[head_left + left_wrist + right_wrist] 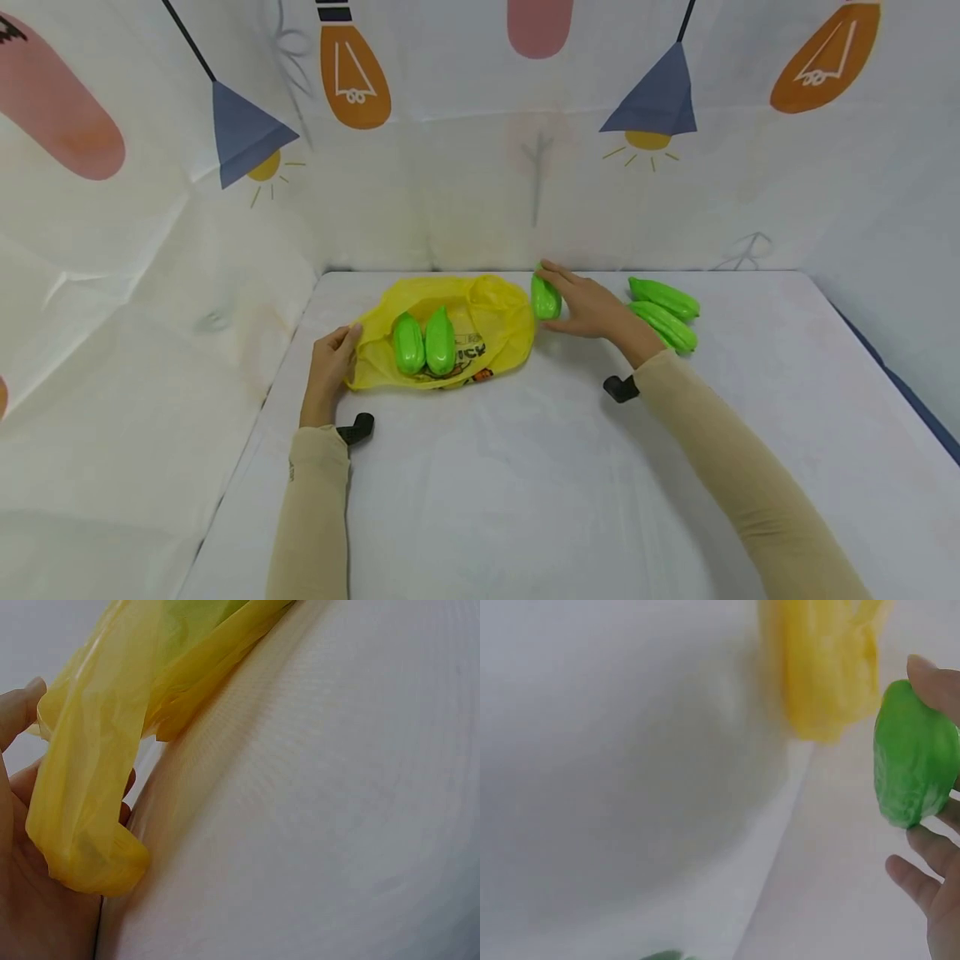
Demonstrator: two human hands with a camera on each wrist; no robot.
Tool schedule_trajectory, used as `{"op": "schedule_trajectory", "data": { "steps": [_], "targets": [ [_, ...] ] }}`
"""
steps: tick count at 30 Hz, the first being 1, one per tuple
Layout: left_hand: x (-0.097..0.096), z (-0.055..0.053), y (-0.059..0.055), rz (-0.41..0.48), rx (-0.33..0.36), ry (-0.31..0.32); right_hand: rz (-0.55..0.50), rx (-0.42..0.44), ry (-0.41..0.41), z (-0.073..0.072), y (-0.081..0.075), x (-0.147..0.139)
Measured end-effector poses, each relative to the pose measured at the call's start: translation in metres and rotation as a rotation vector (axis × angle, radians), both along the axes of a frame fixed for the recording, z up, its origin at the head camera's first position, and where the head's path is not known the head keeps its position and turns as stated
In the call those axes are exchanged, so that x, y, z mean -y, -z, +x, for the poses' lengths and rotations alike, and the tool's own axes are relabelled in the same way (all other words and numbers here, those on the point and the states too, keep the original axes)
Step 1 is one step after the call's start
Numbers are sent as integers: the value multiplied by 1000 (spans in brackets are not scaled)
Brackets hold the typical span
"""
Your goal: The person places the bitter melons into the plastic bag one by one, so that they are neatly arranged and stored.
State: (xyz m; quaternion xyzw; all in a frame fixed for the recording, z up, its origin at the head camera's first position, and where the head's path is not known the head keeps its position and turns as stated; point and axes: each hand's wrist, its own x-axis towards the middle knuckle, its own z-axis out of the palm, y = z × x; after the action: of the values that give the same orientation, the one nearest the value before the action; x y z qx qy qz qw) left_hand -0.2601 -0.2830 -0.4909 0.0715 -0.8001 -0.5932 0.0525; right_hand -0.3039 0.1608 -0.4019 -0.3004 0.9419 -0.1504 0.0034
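A yellow plastic bag (pixel 495 333) lies on the table with its side spread out, and two shiny green vegetables (pixel 440 342) show on it; whether they lie inside cannot be told. My left hand (pixel 330 362) grips the bag's left edge, thumb on one side and fingers behind the film (pixel 90 787). Just off the bag's right end, my right hand (pixel 588 308) holds another green vegetable (pixel 911 754) between thumb and fingers. It is lumpy and ridged, like a toy bitter melon. In the right wrist view it is raised off the surface.
Several more green vegetables (pixel 663 298) lie at the back right of the white table (pixel 510 483), partly behind the right wrist. A white cloth with printed lamps (pixel 652 92) hangs behind the table's far edge. Black camera mounts (pixel 621 388) sit on both wrists.
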Motion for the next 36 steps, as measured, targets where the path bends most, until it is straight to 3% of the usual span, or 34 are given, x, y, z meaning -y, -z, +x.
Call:
{"op": "schedule_trajectory", "data": {
  "steps": [3,9,12,15,20,24,36],
  "targets": [
    [-1,3,-5,-9,22,1,12,-19,-53,3,-6,15],
    [-9,16,-27,-7,26,11,34,-7,-127,11,-13,47],
    [-10,17,-30,-10,26,5,39,-4,-153,13,-13,60],
    [-7,13,-24,-10,31,9,48,4,-174,14,-12,72],
    [1,0,-4,-12,42,4,69,36,-198,14,-5,85],
    [2,-2,3,-36,12,6,82,57,-212,14,4,94],
    [0,0,-5,-32,39,12,162,90,-244,19,22,115]
  ]
}}
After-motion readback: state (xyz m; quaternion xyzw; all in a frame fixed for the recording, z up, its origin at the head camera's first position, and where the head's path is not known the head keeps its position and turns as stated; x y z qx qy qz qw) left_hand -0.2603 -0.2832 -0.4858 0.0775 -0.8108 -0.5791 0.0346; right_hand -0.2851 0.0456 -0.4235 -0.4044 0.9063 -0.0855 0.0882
